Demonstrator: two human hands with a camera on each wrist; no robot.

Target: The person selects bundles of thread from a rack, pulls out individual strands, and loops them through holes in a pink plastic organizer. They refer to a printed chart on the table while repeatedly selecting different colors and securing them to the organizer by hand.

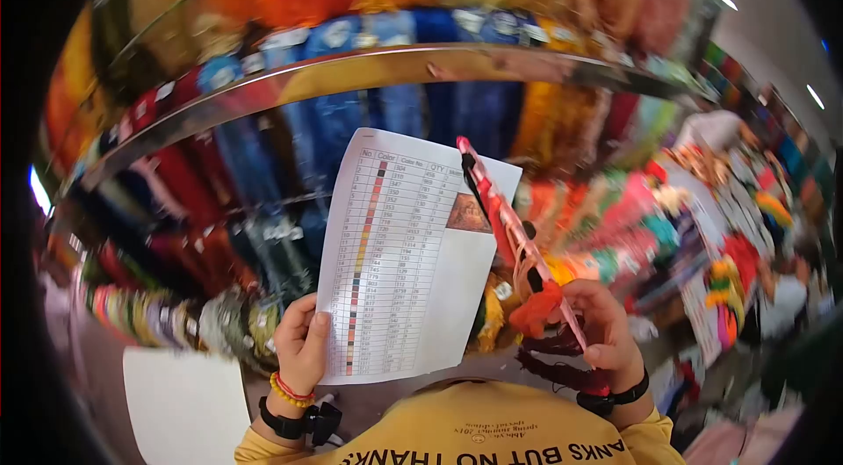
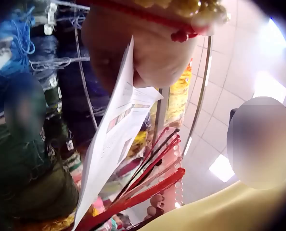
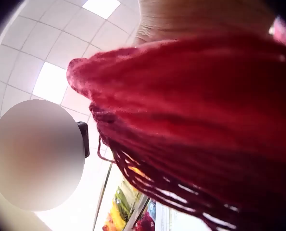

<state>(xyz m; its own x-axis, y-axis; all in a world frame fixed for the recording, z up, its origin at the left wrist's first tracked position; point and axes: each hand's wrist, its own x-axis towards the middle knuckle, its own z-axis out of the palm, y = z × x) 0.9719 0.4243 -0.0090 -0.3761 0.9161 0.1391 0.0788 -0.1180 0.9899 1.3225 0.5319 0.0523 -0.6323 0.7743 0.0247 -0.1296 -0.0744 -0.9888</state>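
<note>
Your left hand [image 1: 301, 344] is gripping the paper list [image 1: 399, 289]; your right hand [image 1: 608, 331] is holding the pink strip [image 1: 571, 319], whose dark red threads [image 3: 171, 147] are dangling, risking tangles.

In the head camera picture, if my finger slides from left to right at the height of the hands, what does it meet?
Muted-coloured thread bundles → the left hand → the printed paper list → orange-red thread on a pink strip → the right hand → bright yellow, orange and pink thread.
</note>
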